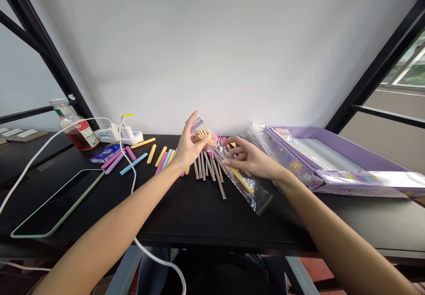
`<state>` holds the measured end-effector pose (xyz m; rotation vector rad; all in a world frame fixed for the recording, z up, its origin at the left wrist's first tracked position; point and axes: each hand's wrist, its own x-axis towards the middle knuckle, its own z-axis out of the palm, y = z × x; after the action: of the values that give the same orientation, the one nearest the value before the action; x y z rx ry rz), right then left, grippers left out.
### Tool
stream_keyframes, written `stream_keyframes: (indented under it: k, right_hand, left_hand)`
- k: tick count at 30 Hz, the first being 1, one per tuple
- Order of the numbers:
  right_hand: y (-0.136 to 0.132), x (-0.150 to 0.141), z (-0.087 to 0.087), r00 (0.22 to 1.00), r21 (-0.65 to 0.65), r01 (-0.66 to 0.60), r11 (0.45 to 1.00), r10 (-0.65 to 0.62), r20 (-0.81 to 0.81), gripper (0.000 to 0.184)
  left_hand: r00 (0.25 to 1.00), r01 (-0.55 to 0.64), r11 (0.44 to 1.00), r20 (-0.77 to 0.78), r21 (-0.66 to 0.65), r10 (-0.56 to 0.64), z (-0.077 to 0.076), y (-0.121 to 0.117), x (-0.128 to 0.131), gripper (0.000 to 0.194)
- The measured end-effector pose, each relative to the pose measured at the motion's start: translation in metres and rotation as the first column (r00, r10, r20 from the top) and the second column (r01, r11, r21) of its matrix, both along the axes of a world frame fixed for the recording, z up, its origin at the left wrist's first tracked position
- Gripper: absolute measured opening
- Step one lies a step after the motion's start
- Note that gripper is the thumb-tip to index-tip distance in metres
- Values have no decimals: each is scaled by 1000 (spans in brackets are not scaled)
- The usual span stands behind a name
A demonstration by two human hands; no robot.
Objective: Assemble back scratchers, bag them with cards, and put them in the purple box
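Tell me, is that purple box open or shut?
Open: no lid covers the purple box, so its inside shows.

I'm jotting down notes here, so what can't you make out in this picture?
All in the head view:
- Clear bag: partly hidden by the right hand.
- Yellow piece at the left hand: too small and partly covered to tell its grip.
- Bottle label: print too small.
- Purple box: cut off by the right edge.

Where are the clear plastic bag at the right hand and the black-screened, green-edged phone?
Clear plastic bag [260,200]: head view, near its lower end.
Black-screened, green-edged phone [59,205]: head view, on the middle of its screen.
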<state>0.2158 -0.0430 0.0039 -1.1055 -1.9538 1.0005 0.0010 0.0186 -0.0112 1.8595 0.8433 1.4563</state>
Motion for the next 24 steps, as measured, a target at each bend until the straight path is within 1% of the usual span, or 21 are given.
stream_keyframes:
  k: [3,5,7,9,10,11,13,15,17,18,20,22,23,24]
  right_hand:
    - [0,2,2,998,55,0,999,-3,66,38]
    - [2,9,5,996,101,26,995,-34,83,36]
    - [4,22,11,991,154,110,982,-120,63,39]
    - [7,40,20,972,223,227,948,-235,10,43]
    - [8,51,25,955,258,291,921,-295,-24,46]
    - [9,62,30,933,290,357,888,-355,-62,49]
    - [11,86,39,875,336,482,809,-466,-134,57]
    - [12,112,44,814,355,577,735,-553,-179,62]
    - [12,137,43,763,361,640,678,-615,-197,63]
    - [11,149,41,739,363,665,652,-645,-194,61]
    - [8,170,35,680,383,708,593,-718,-146,56]
    - [5,186,29,597,409,741,532,-801,-40,52]
    - [4,192,25,553,419,750,512,-833,29,50]
    - [4,197,23,510,420,756,503,-854,104,49]
  left_hand:
    - [1000,27,999,-2,-39,-27,1,-3,1,71]
    - [998,53,995,-19,-87,-55,3,-4,3,70]
    - [996,60,991,-53,-116,-66,8,-4,7,71]
    - [987,60,994,-143,-92,-73,15,-3,15,67]
    - [970,82,994,-225,-71,-96,20,-3,20,59]
    - [937,129,990,-322,-52,-139,24,-4,27,49]
    - [821,282,959,-509,-34,-259,33,-6,45,30]
    - [695,438,899,-624,-28,-358,40,-10,66,25]
    - [618,536,844,-682,2,-391,42,-13,89,28]
    - [595,562,827,-707,25,-383,41,-14,101,30]
    - [571,585,807,-746,76,-343,36,-13,125,35]
    - [569,580,806,-767,119,-297,29,-10,148,40]
    - [574,573,808,-770,135,-278,25,-8,159,42]
    - [580,566,810,-772,153,-259,21,-7,169,42]
